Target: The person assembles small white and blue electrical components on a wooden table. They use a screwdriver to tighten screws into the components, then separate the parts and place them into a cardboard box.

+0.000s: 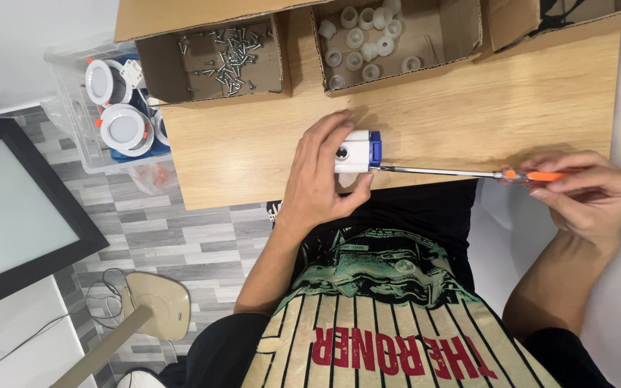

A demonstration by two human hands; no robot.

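Observation:
My left hand (318, 179) grips a small white plastic housing with a blue end (357, 151) against the near edge of the wooden table (468, 108). My right hand (587, 194) holds the orange handle of a long screwdriver (461, 172). Its thin metal shaft runs level to the left, and its tip meets the blue end of the housing.
At the table's far side stand a cardboard box of loose screws (224, 54) and a box of several white plastic caps (368, 36). A third box (562, 18) sits at the right. Left of the table, a clear bin holds round white light fittings (120, 108).

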